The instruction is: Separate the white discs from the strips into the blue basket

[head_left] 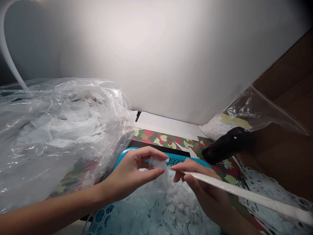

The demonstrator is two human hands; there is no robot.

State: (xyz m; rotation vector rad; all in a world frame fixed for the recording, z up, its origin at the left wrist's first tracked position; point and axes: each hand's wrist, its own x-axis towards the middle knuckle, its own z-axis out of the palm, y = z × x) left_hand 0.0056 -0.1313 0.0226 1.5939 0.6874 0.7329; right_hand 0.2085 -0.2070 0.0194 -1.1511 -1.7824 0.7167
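My left hand (138, 166) pinches a small, translucent white piece (157, 164) between thumb and fingers. Close beside it, my right hand (200, 182) is closed on a long, thin white strip (239, 191), which runs out toward the lower right. The fingertips of the two hands are a short gap apart. Both hands are over a blue plastic basket (126, 152) with a perforated wall. Inside it lies a heap of small, flat, round white pieces (178, 207). Part of the basket is hidden behind my hands and forearms.
A large clear plastic bag (73, 127) of white pieces fills the left side. At right are a black cylindrical object (227, 145), a smaller clear bag (220, 126), a brown cardboard box (288, 88) and white sheets full of round holes (266, 192). A patterned cloth (156, 137) covers the table.
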